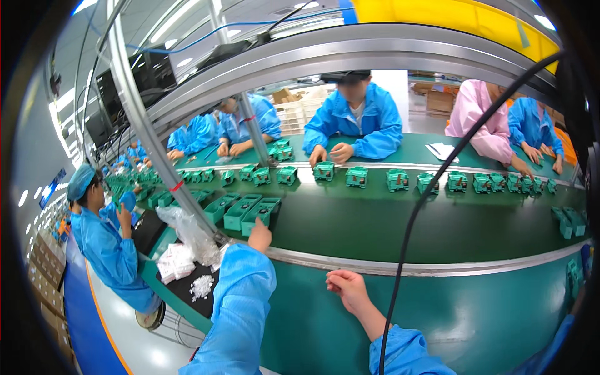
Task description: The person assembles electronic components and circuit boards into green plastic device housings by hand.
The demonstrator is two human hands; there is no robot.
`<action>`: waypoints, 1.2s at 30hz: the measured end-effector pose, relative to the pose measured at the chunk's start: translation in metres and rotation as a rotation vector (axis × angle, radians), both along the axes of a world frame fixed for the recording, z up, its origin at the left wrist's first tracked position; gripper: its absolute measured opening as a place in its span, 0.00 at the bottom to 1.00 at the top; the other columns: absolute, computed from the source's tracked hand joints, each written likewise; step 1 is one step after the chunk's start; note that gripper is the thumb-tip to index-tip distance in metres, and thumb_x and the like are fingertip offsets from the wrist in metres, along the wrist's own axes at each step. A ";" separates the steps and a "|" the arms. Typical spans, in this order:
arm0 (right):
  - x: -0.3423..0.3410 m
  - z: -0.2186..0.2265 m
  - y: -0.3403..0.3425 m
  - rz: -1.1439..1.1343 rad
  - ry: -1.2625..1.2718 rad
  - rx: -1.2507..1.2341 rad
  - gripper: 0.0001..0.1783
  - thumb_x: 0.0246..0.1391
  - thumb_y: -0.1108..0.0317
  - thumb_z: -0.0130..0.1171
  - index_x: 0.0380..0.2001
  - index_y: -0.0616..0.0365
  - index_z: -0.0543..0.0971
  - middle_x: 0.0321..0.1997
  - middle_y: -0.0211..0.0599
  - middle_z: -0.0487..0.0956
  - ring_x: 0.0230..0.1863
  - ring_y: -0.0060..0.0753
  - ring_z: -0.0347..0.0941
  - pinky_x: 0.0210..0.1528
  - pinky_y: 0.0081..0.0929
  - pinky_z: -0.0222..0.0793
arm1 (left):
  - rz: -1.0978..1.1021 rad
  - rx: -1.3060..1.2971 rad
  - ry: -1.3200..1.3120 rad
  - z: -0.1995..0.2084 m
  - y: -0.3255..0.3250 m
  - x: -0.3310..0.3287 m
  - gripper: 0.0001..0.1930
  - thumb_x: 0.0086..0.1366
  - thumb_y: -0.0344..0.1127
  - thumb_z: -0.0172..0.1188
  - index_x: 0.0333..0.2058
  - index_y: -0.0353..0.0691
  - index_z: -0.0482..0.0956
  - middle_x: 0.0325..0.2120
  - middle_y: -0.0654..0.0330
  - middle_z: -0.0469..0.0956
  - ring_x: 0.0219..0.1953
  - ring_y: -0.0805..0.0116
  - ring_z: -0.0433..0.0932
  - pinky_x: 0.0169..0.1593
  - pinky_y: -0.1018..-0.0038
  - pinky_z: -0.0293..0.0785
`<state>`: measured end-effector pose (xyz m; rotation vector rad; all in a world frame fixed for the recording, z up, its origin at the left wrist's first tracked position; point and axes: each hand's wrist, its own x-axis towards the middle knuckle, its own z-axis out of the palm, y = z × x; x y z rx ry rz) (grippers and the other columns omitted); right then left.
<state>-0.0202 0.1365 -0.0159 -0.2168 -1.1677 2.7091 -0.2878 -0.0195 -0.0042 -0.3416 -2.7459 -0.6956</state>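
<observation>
My left hand (260, 237) reaches over the belt's near rail to the closest end of an open green plastic housing (261, 211). Its index finger lies against the housing's end wall and the other fingers are curled, partly hidden from view. Two similar green housings (240, 211) stand just left of it, with small dark parts inside. Over the green worktop, my right hand (349, 290) is held with thumb and fingers pinched together. Whatever is between those fingertips, if anything, is too small to make out.
A dark green conveyor belt (350, 225) carries a row of green assemblies (356, 177). Left of my arm lie a clear plastic bag (190, 234) and small white parts (201, 287). A metal post (150, 125) and black cable (406, 237) cross the view. Several co-workers sit around.
</observation>
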 end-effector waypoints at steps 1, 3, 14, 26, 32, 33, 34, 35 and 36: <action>-0.001 0.001 -0.002 0.012 0.019 -0.027 0.06 0.45 0.74 0.54 0.29 0.62 0.75 0.28 0.34 0.75 0.27 0.21 0.70 0.33 0.17 0.68 | -0.018 -0.022 -0.036 -0.003 -0.006 -0.009 0.18 0.53 0.33 0.48 0.43 0.33 0.61 0.29 0.39 0.72 0.35 0.41 0.70 0.38 0.54 0.65; -0.001 0.002 -0.003 0.011 0.034 -0.055 0.06 0.45 0.74 0.54 0.29 0.62 0.75 0.28 0.34 0.75 0.27 0.22 0.70 0.33 0.18 0.68 | 0.039 0.030 -0.008 -0.007 -0.007 -0.013 0.12 0.53 0.31 0.47 0.35 0.33 0.65 0.28 0.38 0.71 0.36 0.40 0.69 0.38 0.55 0.64; 0.011 0.011 0.001 0.201 0.280 -0.127 0.03 0.48 0.73 0.49 0.25 0.60 0.72 0.23 0.34 0.72 0.22 0.23 0.65 0.24 0.17 0.62 | -0.471 0.095 -0.093 0.027 0.017 0.132 0.08 0.55 0.31 0.43 0.34 0.43 0.70 0.23 0.47 0.73 0.28 0.48 0.72 0.31 0.62 0.67; 0.096 0.079 0.030 -0.004 -0.022 0.765 0.04 0.37 0.80 0.58 0.20 0.66 0.73 0.21 0.35 0.73 0.22 0.25 0.71 0.24 0.16 0.67 | -1.139 0.042 -0.160 0.015 0.006 0.242 0.05 0.53 0.33 0.49 0.30 0.50 0.72 0.17 0.58 0.73 0.22 0.58 0.73 0.24 0.67 0.67; 0.106 0.064 0.032 0.001 -0.037 1.939 0.05 0.32 0.70 0.62 0.18 0.51 0.76 0.35 0.28 0.68 0.43 0.36 0.61 0.39 0.32 0.60 | -1.146 0.031 -0.164 0.015 0.003 0.243 0.06 0.55 0.35 0.47 0.31 0.50 0.72 0.18 0.58 0.73 0.22 0.57 0.73 0.24 0.66 0.67; 0.106 0.059 0.035 0.058 -0.114 1.945 0.06 0.30 0.67 0.62 0.18 0.50 0.77 0.44 0.28 0.64 0.50 0.40 0.54 0.45 0.38 0.55 | -1.148 0.006 -0.152 0.016 0.003 0.244 0.06 0.55 0.35 0.47 0.31 0.51 0.72 0.18 0.58 0.73 0.22 0.58 0.73 0.24 0.66 0.67; 0.106 0.061 0.034 0.065 -0.119 1.950 0.06 0.30 0.67 0.62 0.18 0.50 0.77 0.44 0.28 0.64 0.50 0.40 0.54 0.45 0.38 0.55 | -1.148 0.015 -0.156 0.015 0.003 0.245 0.06 0.55 0.35 0.47 0.31 0.51 0.72 0.18 0.58 0.73 0.22 0.58 0.73 0.24 0.66 0.67; 0.103 0.065 0.033 0.053 -0.084 2.049 0.05 0.31 0.67 0.62 0.18 0.49 0.77 0.45 0.29 0.64 0.52 0.43 0.53 0.47 0.43 0.54 | -1.143 0.021 -0.142 0.015 0.003 0.246 0.05 0.54 0.34 0.47 0.30 0.51 0.71 0.17 0.58 0.72 0.21 0.58 0.73 0.23 0.66 0.67; 0.101 0.067 0.031 0.042 -0.046 2.147 0.04 0.32 0.66 0.61 0.18 0.49 0.77 0.47 0.31 0.63 0.53 0.45 0.51 0.50 0.48 0.52 | -1.138 0.027 -0.128 0.014 0.003 0.246 0.05 0.52 0.33 0.48 0.29 0.50 0.71 0.17 0.59 0.72 0.21 0.58 0.73 0.22 0.66 0.66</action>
